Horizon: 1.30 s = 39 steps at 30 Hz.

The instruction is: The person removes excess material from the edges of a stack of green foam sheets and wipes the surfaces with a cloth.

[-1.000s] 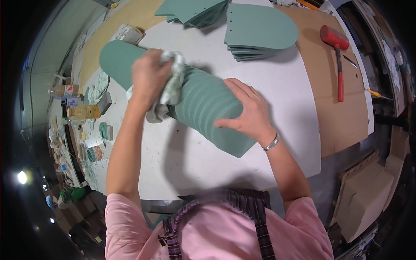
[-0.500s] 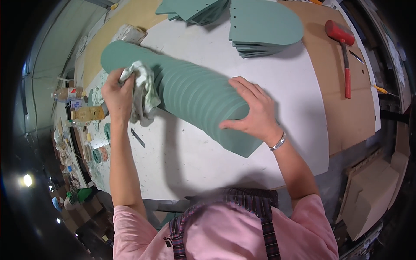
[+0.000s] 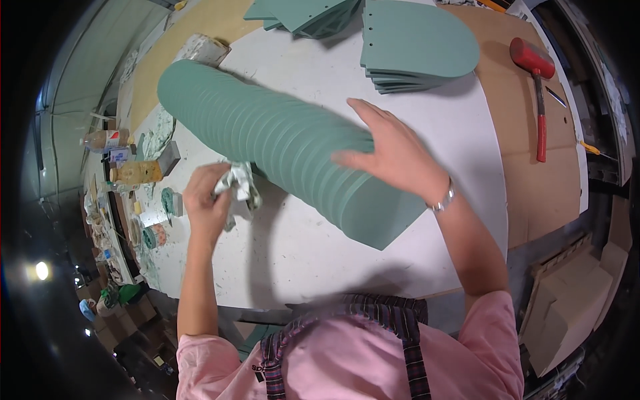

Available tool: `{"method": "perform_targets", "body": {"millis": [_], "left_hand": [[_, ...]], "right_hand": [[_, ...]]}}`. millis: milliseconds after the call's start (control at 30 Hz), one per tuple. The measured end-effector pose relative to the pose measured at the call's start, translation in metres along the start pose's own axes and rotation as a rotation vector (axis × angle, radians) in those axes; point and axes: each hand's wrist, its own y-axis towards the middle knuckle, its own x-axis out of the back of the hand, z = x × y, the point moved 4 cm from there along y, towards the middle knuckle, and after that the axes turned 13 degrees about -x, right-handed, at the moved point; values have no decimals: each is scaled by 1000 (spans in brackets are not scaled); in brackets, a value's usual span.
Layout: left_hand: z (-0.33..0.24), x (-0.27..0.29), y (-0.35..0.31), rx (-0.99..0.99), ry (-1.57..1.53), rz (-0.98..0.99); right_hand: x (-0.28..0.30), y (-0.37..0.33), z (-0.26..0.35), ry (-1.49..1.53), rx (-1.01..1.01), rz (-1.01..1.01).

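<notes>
Across the white table surface point(image 3: 320, 267) lies a long fanned-out row of overlapping green panels point(image 3: 267, 133), slanting from far left to near right, each with a rounded end. My left hand point(image 3: 205, 195) is closed on a crumpled, green-stained white rag point(image 3: 240, 183), held at the near side of the row, below its left half. My right hand point(image 3: 407, 153) is spread over the right end of the row, thumb and fingers apart. Whether its fingertips touch the panels I cannot tell, as the hand is a little blurred.
Two stacks of green panels stand at the back, the right one point(image 3: 420, 43) with holes along one edge. A red mallet point(image 3: 539, 93) lies on brown cardboard at the right. Bottles point(image 3: 137, 173) and a green-smeared cloth line the left side. A white roll point(image 3: 202, 50) sits behind the row.
My left hand has drawn the rag from over the row's left part down toward me. My right hand has shifted slightly, and its fingers have come off the panel's edge.
</notes>
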Motion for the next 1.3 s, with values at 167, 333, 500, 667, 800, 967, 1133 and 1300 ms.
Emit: {"method": "perform_targets", "body": {"millis": [167,333,500,667,800,967,1133,1300], "left_hand": [[-34,-46,-34,84,-263,365],[-29,-24,-2,364,-351,56],[-14,-51,5,366,-414,7],[-12,-54,3,398,-455,-17],[-12,-51,5,385,-426,-4],[-6,-45,-9,363,-510,-69],[11,-31,-52,517,-464,-128],[19,-59,-62,874,-761,-167]], "right_hand": [[-19,38,10,-21,-141,369],[-23,35,23,-13,-244,571],[-32,33,21,-94,-219,518],[-32,32,22,-150,-208,507],[-32,32,28,-184,-224,526],[-37,32,13,-59,-140,438],[-35,29,23,-35,-94,421],[-38,46,13,233,-124,656]]}}
